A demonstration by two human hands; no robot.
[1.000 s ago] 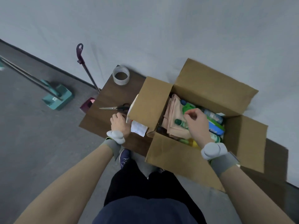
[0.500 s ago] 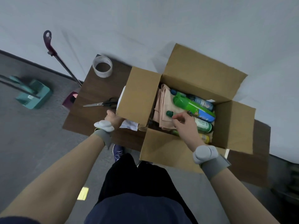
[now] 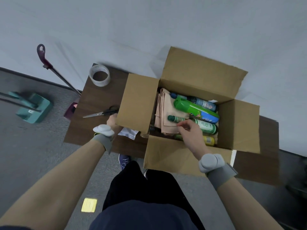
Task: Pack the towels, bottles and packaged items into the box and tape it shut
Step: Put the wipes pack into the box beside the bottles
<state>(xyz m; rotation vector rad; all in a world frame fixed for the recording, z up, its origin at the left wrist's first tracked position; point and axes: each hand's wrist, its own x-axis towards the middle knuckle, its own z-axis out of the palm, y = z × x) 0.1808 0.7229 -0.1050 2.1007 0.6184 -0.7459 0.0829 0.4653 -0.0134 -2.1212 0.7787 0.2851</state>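
An open cardboard box (image 3: 137,103) stands on a dark wooden table (image 3: 93,100) with all its flaps up. Inside lie folded peach towels (image 3: 164,110), a big green bottle (image 3: 191,107), a blue-capped bottle (image 3: 203,102), a dark-capped green bottle (image 3: 176,118) and a yellow bottle (image 3: 209,140). My right hand (image 3: 191,133) hovers over the box's near side with loosely curled fingers, holding nothing I can see. My left hand (image 3: 112,121) reaches behind the left flap, which hides its fingers. A white packaged item (image 3: 128,132) lies on the table under that flap.
A tape roll (image 3: 99,75) sits at the table's far left corner, with scissors (image 3: 99,113) beside the box. A purple-handled broom (image 3: 44,58) leans against the wall, and a teal dustpan (image 3: 34,108) lies on the grey floor. A yellow marker (image 3: 89,205) is on the floor.
My right hand let go of the big green bottle, now lying in the box, and drew back toward the near side. My left hand slid further behind the left flap.
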